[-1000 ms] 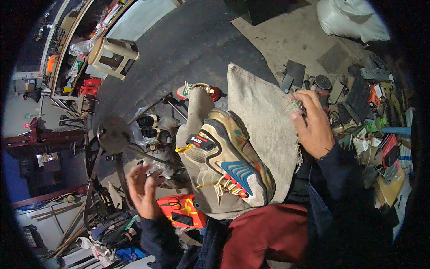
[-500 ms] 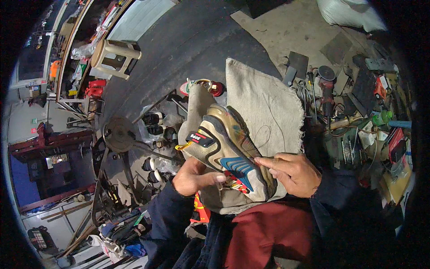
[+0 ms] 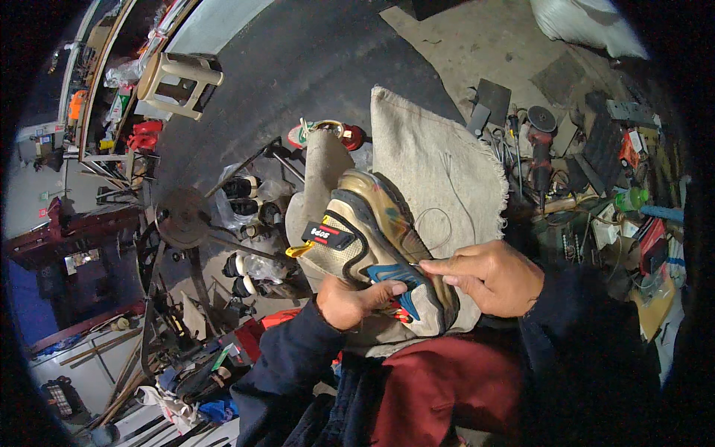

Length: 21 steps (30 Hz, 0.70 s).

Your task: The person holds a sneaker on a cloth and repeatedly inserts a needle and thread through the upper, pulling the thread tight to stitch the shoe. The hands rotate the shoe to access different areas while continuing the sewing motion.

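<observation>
A beige sneaker (image 3: 348, 246) with a blue side panel, red details and a thick translucent sole lies on its side on a pale canvas cloth (image 3: 421, 141) over my lap. My left hand (image 3: 346, 302) grips the shoe from the lower left, thumb across its side. My right hand (image 3: 488, 279) has its index finger and thumb closed at the seam between sole and upper, apparently on a thin needle-like tool (image 3: 415, 263), too small to make out clearly. A loose thread (image 3: 436, 212) loops over the cloth just above that hand.
A metal stand with a round wheel (image 3: 179, 216) is at left, beside several shoes (image 3: 246, 190). A red shoe (image 3: 350, 136) sits behind the cloth. A plastic stool (image 3: 179, 82) is upper left. An angle grinder (image 3: 541, 153) lies among cluttered tools at right; a white sack (image 3: 585, 26) is upper right.
My left hand has come in from the left and taken hold of the sneaker. My right hand has left the cloth's right edge, moving down and left onto the shoe's seam.
</observation>
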Tool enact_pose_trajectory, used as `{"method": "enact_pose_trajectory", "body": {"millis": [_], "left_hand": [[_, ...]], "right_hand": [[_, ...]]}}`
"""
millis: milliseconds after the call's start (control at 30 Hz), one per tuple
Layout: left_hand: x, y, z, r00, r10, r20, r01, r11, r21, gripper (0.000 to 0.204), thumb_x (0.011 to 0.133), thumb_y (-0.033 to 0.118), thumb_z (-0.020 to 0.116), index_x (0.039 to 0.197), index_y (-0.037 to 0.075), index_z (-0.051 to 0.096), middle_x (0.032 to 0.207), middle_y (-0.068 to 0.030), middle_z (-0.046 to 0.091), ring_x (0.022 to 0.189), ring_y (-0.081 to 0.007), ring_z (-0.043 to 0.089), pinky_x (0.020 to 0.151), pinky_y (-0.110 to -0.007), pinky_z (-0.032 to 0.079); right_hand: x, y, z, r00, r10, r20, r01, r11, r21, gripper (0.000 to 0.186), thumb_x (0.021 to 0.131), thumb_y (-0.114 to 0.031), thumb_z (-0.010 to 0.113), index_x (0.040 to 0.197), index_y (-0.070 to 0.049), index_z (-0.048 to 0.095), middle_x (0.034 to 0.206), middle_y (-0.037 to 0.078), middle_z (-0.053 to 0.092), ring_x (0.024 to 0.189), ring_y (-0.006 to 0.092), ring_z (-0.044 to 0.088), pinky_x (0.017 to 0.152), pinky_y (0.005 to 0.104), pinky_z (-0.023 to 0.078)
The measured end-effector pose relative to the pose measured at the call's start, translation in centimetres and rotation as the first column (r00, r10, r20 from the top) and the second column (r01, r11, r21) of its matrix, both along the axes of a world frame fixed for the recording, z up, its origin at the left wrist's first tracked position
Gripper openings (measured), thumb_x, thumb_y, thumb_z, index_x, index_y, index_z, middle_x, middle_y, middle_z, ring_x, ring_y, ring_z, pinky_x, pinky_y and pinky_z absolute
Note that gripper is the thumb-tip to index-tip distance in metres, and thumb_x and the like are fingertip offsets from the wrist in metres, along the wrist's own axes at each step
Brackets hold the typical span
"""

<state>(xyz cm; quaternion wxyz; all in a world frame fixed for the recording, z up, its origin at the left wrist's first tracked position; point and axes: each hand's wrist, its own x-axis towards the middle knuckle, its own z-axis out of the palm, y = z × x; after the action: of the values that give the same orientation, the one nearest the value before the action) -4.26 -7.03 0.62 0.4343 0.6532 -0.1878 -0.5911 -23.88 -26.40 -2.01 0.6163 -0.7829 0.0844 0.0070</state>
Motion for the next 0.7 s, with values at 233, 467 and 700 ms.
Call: {"method": "enact_pose_trajectory", "body": {"millis": [233,467,700], "left_hand": [[0.2,0.3,-1.6,1.000,-0.008,0.021,0.010,0.998,-0.062,0.030,0.093,0.000,0.071,0.123,0.001,0.065,0.112,-0.0086,0.073,0.103,-0.0204,0.069,0.092,-0.037,0.056],[0.8,0.3,-2.7,1.000,-0.020,0.012,0.022,0.980,-0.197,0.036,0.091,0.002,0.072,0.126,0.001,0.062,0.117,-0.0094,0.071,0.107,-0.0223,0.067,0.096,-0.037,0.053],[1.7,0.3,-3.6,0.998,-0.066,0.006,0.066,0.971,-0.232,0.036,0.092,0.003,0.074,0.126,0.000,0.063,0.114,-0.0096,0.073,0.108,-0.0220,0.068,0.097,-0.037,0.053]], "right_hand": [[3.5,-3.1,1.3,0.977,0.201,-0.064,-0.199,0.979,0.043,0.031,0.093,-0.006,0.062,0.121,-0.005,0.073,0.092,0.025,0.072,0.083,0.0395,0.073,0.073,0.0458,0.056],[5.3,-3.4,2.0,0.948,0.302,-0.106,-0.308,0.950,-0.048,0.035,0.089,-0.002,0.066,0.123,-0.005,0.073,0.091,0.018,0.075,0.080,0.0327,0.074,0.071,0.0396,0.058],[6.6,-2.7,1.7,0.925,0.316,-0.213,-0.335,0.941,-0.056,0.028,0.091,-0.016,0.071,0.118,-0.014,0.076,0.090,0.012,0.075,0.080,0.0316,0.073,0.066,0.0397,0.057]]}}
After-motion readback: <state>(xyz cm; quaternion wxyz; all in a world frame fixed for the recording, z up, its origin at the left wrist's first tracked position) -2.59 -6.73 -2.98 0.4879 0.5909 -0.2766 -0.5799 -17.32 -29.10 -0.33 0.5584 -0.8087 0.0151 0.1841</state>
